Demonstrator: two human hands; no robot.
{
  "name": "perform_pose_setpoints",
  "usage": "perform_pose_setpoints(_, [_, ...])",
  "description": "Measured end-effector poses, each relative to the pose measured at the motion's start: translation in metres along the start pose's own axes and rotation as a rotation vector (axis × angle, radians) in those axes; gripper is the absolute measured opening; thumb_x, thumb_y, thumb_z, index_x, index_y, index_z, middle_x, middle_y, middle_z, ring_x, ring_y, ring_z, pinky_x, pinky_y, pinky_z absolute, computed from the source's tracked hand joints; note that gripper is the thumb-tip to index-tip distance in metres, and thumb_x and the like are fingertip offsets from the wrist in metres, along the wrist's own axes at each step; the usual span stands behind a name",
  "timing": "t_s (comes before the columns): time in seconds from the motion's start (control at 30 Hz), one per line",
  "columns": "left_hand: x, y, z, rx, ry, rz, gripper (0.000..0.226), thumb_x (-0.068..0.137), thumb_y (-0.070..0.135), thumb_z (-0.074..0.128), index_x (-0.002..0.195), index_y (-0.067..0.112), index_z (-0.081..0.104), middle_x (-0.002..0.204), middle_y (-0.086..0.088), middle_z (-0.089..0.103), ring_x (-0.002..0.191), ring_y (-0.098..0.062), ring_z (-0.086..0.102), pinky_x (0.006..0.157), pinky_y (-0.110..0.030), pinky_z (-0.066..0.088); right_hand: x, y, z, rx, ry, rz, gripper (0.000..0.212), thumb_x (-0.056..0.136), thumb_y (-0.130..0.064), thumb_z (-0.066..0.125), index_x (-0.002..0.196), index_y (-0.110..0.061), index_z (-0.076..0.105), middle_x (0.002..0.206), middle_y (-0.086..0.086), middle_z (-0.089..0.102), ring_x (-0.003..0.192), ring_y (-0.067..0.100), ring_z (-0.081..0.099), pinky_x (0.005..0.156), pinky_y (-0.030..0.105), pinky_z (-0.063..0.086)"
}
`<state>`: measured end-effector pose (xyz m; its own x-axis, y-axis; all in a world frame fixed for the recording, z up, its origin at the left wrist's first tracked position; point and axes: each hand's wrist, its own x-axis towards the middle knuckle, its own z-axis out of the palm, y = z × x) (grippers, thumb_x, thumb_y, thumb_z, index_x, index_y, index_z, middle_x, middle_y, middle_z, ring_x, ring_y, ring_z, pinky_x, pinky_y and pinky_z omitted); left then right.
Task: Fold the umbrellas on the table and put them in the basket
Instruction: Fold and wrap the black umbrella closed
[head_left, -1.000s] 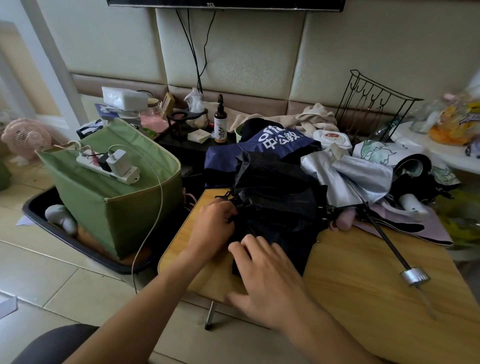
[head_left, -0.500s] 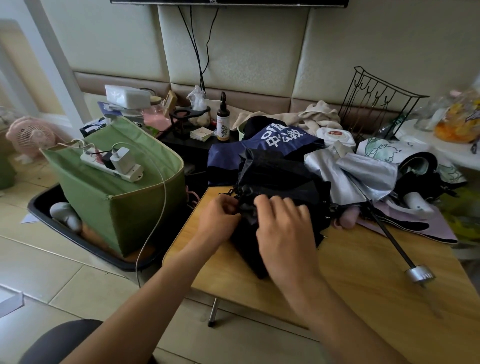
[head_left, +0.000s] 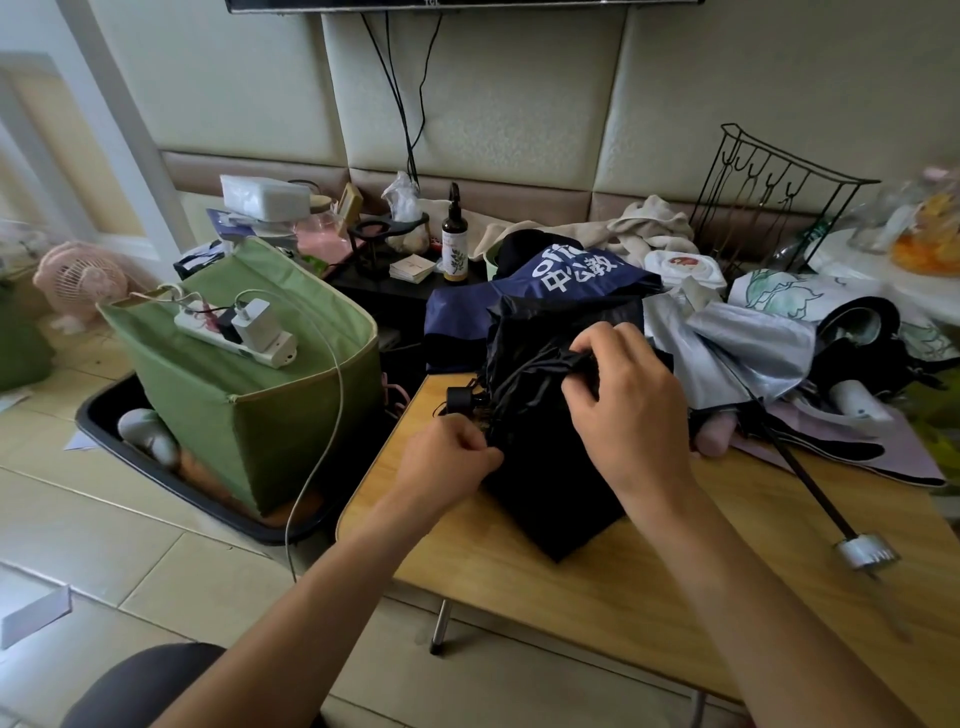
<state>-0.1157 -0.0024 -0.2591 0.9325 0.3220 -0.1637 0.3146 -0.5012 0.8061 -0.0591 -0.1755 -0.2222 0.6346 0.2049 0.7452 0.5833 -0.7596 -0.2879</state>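
A black umbrella (head_left: 550, 483) lies collapsed on the wooden table (head_left: 597, 582), its tip cap pointing left. My left hand (head_left: 447, 457) grips the umbrella near that tip end. My right hand (head_left: 628, 395) pinches a bunch of its black fabric and ribs, lifted above the bundle. Behind it lie a navy umbrella (head_left: 561, 275) with white lettering, a silver-grey umbrella (head_left: 737, 348) with a long black shaft (head_left: 810, 488), and a white printed one (head_left: 784, 296). The green fabric basket (head_left: 249, 415) stands on the floor to the left of the table.
A white power strip (head_left: 239, 332) with a charger and cable rests across the basket's rim. The basket sits in a black tray (head_left: 171, 483). A brown bottle (head_left: 455, 244), a wire rack (head_left: 769, 192) and cloths crowd the back. A pink fan (head_left: 78, 280) stands far left.
My right hand rose from the umbrella's near edge to its upper part and gathered the fabric. My left hand slid slightly lower along the tip end. The view shifted a little.
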Motion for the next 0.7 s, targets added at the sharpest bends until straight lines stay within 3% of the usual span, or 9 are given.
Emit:
perform_pose_setpoints(0.13, [-0.003, 0.002, 0.000, -0.425, -0.090, -0.124, 0.021, 0.094, 0.017, 0.071, 0.101, 0.011, 0.052, 0.104, -0.015, 0.069, 0.084, -0.025, 0.069, 0.077, -0.034, 0.059, 0.001, 0.001, 0.002, 0.037, 0.018, 0.010, 0.017, 0.084, -0.005, 0.068, 0.100, -0.008, 0.061, 0.096, 0.004, 0.059, 0.064, 0.022, 0.054, 0.056, 0.028, 0.036])
perform_pose_setpoints(0.23, [-0.003, -0.003, 0.000, -0.264, -0.131, -0.135, 0.026, 0.094, 0.026, 0.072, 0.112, 0.018, 0.055, 0.098, -0.008, 0.070, 0.069, -0.016, 0.066, 0.071, -0.033, 0.058, 0.004, 0.004, 0.005, 0.055, 0.042, -0.001, 0.016, 0.084, -0.003, 0.068, 0.099, -0.007, 0.061, 0.096, 0.005, 0.060, 0.067, 0.024, 0.057, 0.056, 0.029, 0.039])
perform_pose_setpoints(0.33, [-0.003, -0.010, 0.001, -0.057, -0.079, -0.014, 0.023, 0.094, 0.039, 0.071, 0.108, 0.025, 0.059, 0.085, 0.001, 0.067, 0.055, -0.006, 0.060, 0.052, -0.019, 0.046, 0.008, 0.007, 0.006, 0.063, 0.084, -0.007, 0.016, 0.084, -0.002, 0.068, 0.098, -0.006, 0.061, 0.094, 0.006, 0.060, 0.075, 0.024, 0.057, 0.061, 0.027, 0.042])
perform_pose_setpoints(0.4, [-0.005, -0.013, 0.002, 0.032, -0.078, 0.053, 0.021, 0.095, 0.045, 0.067, 0.102, 0.026, 0.063, 0.075, 0.005, 0.063, 0.053, -0.005, 0.055, 0.047, -0.016, 0.039, 0.010, 0.009, 0.007, 0.063, 0.097, 0.000, 0.016, 0.084, -0.003, 0.067, 0.098, -0.005, 0.061, 0.094, 0.006, 0.059, 0.078, 0.022, 0.056, 0.064, 0.023, 0.038])
perform_pose_setpoints(0.53, [-0.012, -0.013, 0.004, 0.074, -0.137, 0.144, 0.035, 0.098, 0.048, 0.060, 0.083, 0.016, 0.064, 0.070, 0.002, 0.060, 0.061, -0.012, 0.056, 0.060, -0.024, 0.045, 0.010, 0.007, 0.009, 0.083, 0.085, 0.011, 0.016, 0.085, -0.003, 0.066, 0.099, -0.006, 0.061, 0.096, 0.006, 0.059, 0.080, 0.021, 0.055, 0.066, 0.021, 0.037])
perform_pose_setpoints(0.63, [-0.014, -0.007, 0.001, -0.033, -0.110, 0.234, 0.036, 0.096, 0.048, 0.063, 0.080, 0.016, 0.060, 0.088, 0.003, 0.066, 0.083, -0.016, 0.063, 0.077, -0.031, 0.049, 0.006, 0.003, 0.008, 0.104, 0.028, 0.021, 0.016, 0.086, -0.009, 0.064, 0.101, -0.008, 0.058, 0.100, 0.005, 0.057, 0.076, 0.027, 0.059, 0.061, 0.035, 0.049])
perform_pose_setpoints(0.7, [-0.014, -0.004, -0.001, -0.102, -0.129, 0.245, 0.034, 0.095, 0.048, 0.063, 0.085, 0.015, 0.060, 0.094, 0.008, 0.066, 0.092, -0.015, 0.064, 0.081, -0.033, 0.050, 0.004, 0.001, 0.006, 0.107, -0.070, 0.008, 0.018, 0.084, -0.019, 0.060, 0.100, -0.012, 0.054, 0.104, 0.003, 0.053, 0.072, 0.029, 0.057, 0.057, 0.038, 0.049])
